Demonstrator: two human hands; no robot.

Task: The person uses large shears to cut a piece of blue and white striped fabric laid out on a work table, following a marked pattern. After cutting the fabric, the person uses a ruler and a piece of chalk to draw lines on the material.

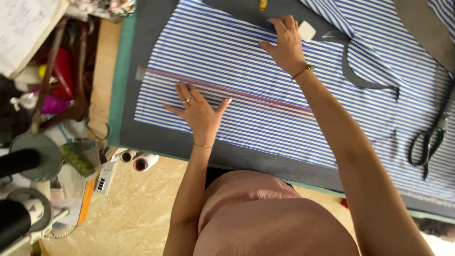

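Observation:
My left hand (199, 111) lies flat with fingers spread, pressing on a long clear ruler (251, 96) with a red edge. The ruler lies across blue-and-white striped fabric (237, 52) on a grey mat (151, 28). Farther away, my right hand (284, 42) rests palm down on the fabric's far edge with its thumb spread. A small white piece of chalk (307, 31) sits right against that hand's outer side; I cannot tell whether the fingers hold it. Both wrists wear thin bracelets.
Dark-handled scissors (431, 137) lie on the fabric at the right. A dark curved strip (360, 80) lies beyond my right arm. Two thread spools (144, 162) sit on the floor by the table's near edge. Clutter and black cylinders (19, 161) crowd the left side.

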